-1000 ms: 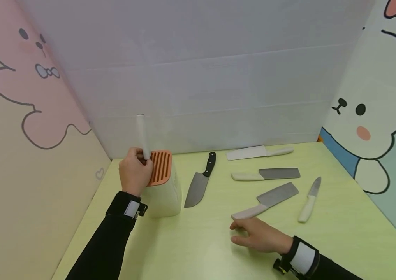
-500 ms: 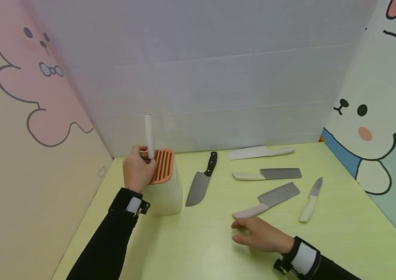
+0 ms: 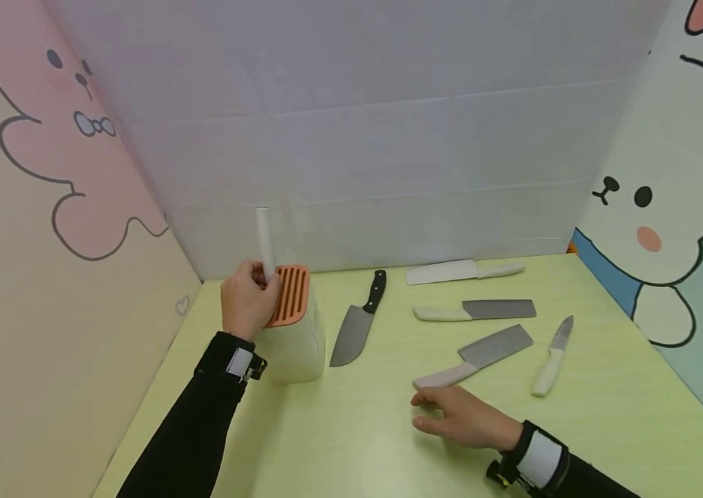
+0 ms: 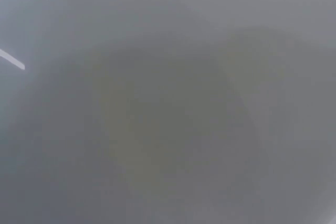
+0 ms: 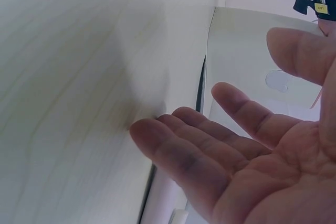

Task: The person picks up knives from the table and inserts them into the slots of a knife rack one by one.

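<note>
Beneath everything, a pale yellow-green bench [image 3: 351,443], with a plain light panel [image 3: 351,152] behind. Upright towards its left side, a white knife block [image 3: 295,360] with an orange slotted top [image 3: 292,297]. At the left edge of that top, a left hand [image 3: 247,299], fingers pinching the lower end of an upright white knife handle [image 3: 265,238]; blade out of sight, so no telling how deep in a slot, if in one at all. Well to the right, low over the bench, a right hand [image 3: 463,416] — fingers loosely bent, grasping nothing, just beside the handle end of a white-handled cleaver [image 3: 493,349]; contact unclear.

Also lying flat: a broad black-handled knife [image 3: 354,335] near the block, a rear white-handled knife [image 3: 438,272] close to the panel, a middle white-handled knife [image 3: 500,309] between that and the cleaver, and a small paring knife [image 3: 550,366] farthest right.

By judgement, work only partly through: one knife at the block, not let go; five loose on the bench, none gripped; no handles visible in the other slots.

Only from the head: the pinch and the whole spread of knives. Only from the right wrist: palm and separate fingertips. From the left wrist, just grey blur — neither hand nor knife distinguishable.
</note>
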Motion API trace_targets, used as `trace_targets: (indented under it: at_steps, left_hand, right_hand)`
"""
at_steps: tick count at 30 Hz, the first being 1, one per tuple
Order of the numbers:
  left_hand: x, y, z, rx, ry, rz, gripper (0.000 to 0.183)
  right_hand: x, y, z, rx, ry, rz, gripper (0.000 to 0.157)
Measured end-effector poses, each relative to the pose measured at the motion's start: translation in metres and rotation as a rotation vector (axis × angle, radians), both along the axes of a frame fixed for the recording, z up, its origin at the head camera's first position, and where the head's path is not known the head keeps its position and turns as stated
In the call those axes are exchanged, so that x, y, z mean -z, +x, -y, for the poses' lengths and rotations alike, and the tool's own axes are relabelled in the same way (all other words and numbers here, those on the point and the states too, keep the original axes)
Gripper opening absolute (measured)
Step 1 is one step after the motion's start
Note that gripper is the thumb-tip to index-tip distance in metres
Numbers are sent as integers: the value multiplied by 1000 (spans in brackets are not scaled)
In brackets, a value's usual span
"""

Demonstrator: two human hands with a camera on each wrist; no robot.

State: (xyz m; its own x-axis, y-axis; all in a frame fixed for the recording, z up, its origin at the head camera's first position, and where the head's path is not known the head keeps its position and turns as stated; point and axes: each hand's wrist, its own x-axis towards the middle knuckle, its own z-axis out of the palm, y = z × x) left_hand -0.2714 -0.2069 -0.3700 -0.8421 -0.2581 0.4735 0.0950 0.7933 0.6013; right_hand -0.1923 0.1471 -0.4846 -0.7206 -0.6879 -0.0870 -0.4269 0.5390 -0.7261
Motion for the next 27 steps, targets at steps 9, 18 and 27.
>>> trace_targets:
  at_steps: [9,18,27]
  left_hand:
    - [0,-1,1,-26,-11,27,25]
    - [0,-1,0,-23,-7,32,27]
    - [-2,0,1,-34,20,60,38]
  right_hand:
    - [1,0,-1,1,-7,18,44]
    - [1,1,-2,20,16,7,46]
    - [1,0,0,11,-14,30,44]
